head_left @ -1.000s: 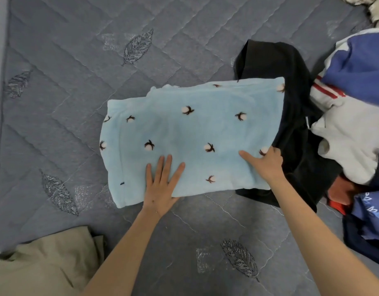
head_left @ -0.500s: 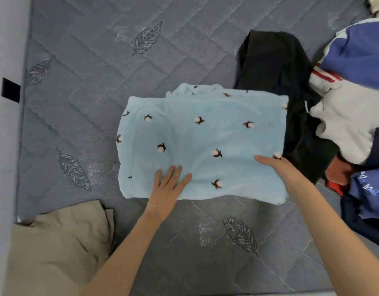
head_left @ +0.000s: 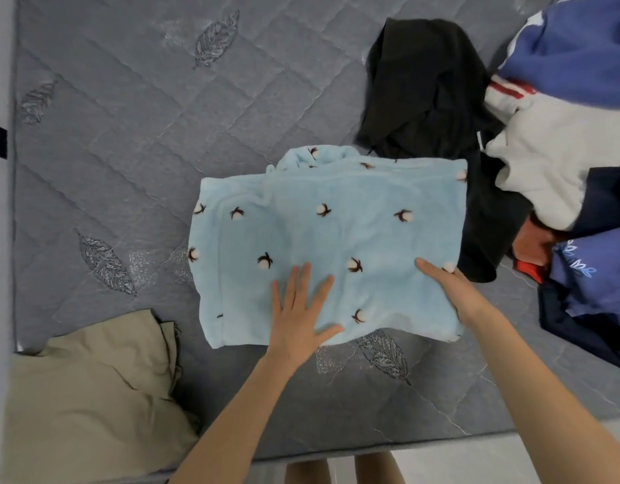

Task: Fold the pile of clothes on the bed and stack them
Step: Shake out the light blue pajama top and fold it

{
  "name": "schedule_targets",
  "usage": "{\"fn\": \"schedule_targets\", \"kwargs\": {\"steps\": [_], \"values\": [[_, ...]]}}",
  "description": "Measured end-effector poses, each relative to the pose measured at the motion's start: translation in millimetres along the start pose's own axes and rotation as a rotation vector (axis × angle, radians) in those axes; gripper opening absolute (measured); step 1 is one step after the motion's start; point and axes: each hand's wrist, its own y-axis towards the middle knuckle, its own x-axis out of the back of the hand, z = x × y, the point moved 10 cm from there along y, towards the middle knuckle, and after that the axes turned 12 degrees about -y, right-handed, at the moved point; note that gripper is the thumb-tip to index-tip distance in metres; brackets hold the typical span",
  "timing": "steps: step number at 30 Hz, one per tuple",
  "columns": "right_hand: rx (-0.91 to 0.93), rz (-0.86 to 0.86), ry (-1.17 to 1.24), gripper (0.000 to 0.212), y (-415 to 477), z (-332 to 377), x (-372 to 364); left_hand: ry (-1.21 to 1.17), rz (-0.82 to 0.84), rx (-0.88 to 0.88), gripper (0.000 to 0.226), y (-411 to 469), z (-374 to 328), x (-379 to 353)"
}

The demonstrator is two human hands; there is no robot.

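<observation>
**Blue fleece pinned flat mid-fold**

The light blue fleece garment (head_left: pixel 329 239), printed with cotton bolls, lies folded into a rough rectangle at the middle of the bed (head_left: pixel 127 134). The left hand (head_left: pixel 298 316) rests on its 6 o'clock edge with fingers (head_left: pixel 303 281) straight and spread, gripping nothing. It probably presses there to keep the layers from sliding.

The right hand (head_left: pixel 451 291) sits at the garment's 4 o'clock corner with its thumb laid on top. Its other fingers are out of sight at the edge, so whether they curl under the cloth cannot be told.

The garment's 3 o'clock side overlaps a black garment (head_left: pixel 423 92). The unfolded pile of clothes (head_left: pixel 563 141) at 3 o'clock runs out of view. A beige garment (head_left: pixel 92 396) at 7 o'clock is also cut off, and whether it is folded is unclear.
</observation>
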Motion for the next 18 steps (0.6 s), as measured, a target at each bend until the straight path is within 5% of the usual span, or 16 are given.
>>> {"fn": "schedule_targets", "kwargs": {"steps": [3,7,10,14,18], "values": [[0.033,0.04,0.005,0.084,-5.2,3.4,-2.8,-0.059,-0.018,0.158,0.085,16.9,6.9,-3.6],[0.086,0.033,0.01,0.046,-13.0,14.8,-4.8,-0.02,0.064,0.273,0.088,26.1,20.9,-16.9],[0.167,0.064,-0.046,0.043,-22.6,38.3,-16.7,-0.172,0.082,0.284,0.088,30.6,13.5,-7.7],[0.349,0.158,-0.112,0.044,-45.9,91.6,-60.0,-0.913,-0.148,0.225,0.056,26.8,3.6,47.8],[0.51,0.296,-0.258,0.045,-72.0,130.3,-136.1,-1.729,-0.225,0.571,0.037,7.7,20.4,77.8]]}}
